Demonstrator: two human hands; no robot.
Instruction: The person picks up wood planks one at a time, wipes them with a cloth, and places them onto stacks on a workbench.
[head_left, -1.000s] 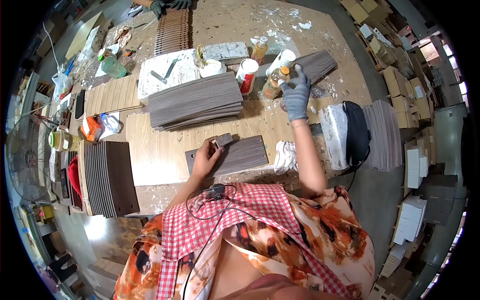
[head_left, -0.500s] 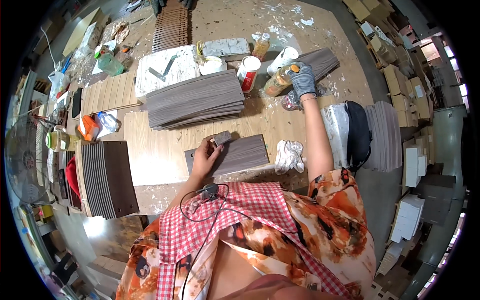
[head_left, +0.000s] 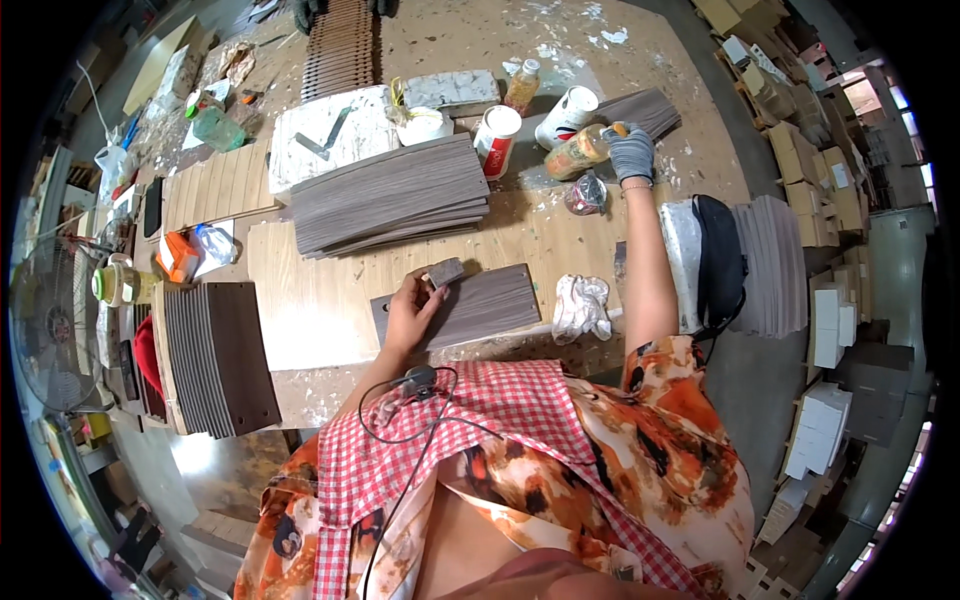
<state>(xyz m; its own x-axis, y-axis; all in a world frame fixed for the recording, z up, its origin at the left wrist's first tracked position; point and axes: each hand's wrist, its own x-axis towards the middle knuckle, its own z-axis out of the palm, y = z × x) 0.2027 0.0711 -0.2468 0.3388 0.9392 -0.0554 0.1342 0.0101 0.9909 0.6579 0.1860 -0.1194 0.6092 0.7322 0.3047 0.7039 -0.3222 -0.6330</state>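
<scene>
1. A bottle is being held tilted at the right part of the table; whether its base is being lifted cannot be told.
2. Its orange cap is being clasped in curled fingers by the gloved right hand.
3. A small grey block is being pinched between thumb and fingers by the bare left hand, over a grey board.
4. The bottle is being crowded by a tilted white canister just behind and a round dark-and-red object near its front.
5. The gap between board and right forearm is being filled by a crumpled white cloth.
6. Space beyond the board is being taken up by stacked grey boards and a red-and-white can.
</scene>
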